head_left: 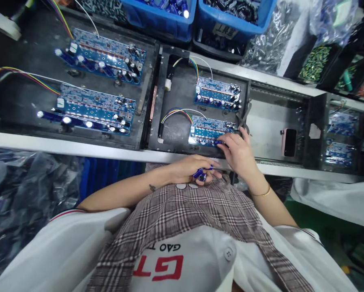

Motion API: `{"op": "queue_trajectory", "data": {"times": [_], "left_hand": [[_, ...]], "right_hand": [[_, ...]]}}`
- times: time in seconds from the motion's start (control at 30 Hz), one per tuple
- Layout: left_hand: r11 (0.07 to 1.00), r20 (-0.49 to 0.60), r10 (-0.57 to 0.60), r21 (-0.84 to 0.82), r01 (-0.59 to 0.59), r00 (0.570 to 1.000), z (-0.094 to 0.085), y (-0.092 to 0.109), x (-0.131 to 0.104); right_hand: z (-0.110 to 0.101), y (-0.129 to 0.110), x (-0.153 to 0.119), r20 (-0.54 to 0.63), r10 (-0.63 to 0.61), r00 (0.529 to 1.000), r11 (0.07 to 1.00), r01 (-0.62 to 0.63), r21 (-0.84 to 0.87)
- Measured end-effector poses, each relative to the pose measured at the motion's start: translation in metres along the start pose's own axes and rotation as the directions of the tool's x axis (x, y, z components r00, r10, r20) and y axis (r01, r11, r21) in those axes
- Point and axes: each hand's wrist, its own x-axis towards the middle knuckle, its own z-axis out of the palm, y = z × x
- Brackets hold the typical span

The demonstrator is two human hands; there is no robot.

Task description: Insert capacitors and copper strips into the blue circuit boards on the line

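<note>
My left hand [194, 168] is closed round several blue capacitors [201, 174] in front of my waist, just below the rail's edge. Over the lower right corner of the near blue circuit board [210, 129], my right hand [237, 150] pinches a blue capacitor [219, 142] at the board's front edge. That board lies in a black tray [176, 140], with coloured wires running to its left end. Behind it in the same tray sits another board [217, 92], fitted with a row of capacitors. The pinching fingertips partly cover the near board's corner.
Left of me, a larger black tray [24, 101] holds two wired boards. Blue bins [160, 24] of capacitors stand at the back. A pink device [289, 142] lies on the right, before another tray with boards. The metal rail [63, 147] runs along the front.
</note>
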Motion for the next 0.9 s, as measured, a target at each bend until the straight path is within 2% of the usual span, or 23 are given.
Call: {"op": "queue_trajectory", "data": {"times": [0.1, 0.27, 0.5, 0.7, 0.8, 0.9], "left_hand": [[1.0, 0.011, -0.006, -0.01, 0.006, 1.0, -0.002, 0.001, 0.0], [0.996, -0.071, 0.061, -0.067, -0.066, 0.996, -0.004, 0.006, -0.002], [0.984, -0.036, 0.083, -0.154, -0.088, 0.996, -0.008, 0.006, -0.003], [0.979, -0.063, 0.097, -0.173, -0.107, 0.993, -0.012, 0.005, -0.002], [0.983, -0.048, 0.103, -0.146, -0.109, 0.994, -0.013, 0.005, -0.002], [0.988, -0.048, 0.109, -0.105, -0.114, 0.993, -0.015, 0.002, -0.001]], "right_hand": [[-0.001, 0.0, 0.002, 0.006, -0.012, 1.0, 1.0, 0.012, -0.005], [-0.004, 0.001, 0.003, 0.034, -0.043, 0.998, 0.998, 0.044, -0.033], [-0.003, 0.002, 0.004, 0.022, -0.036, 0.999, 0.999, 0.037, -0.033], [0.0, -0.001, 0.003, -0.004, -0.071, 0.997, 0.996, 0.071, -0.059], [-0.002, -0.004, 0.003, 0.011, -0.118, 0.993, 0.993, 0.118, -0.027], [-0.013, -0.015, 0.005, -0.012, -0.056, 0.998, 0.994, 0.057, 0.098]]}}
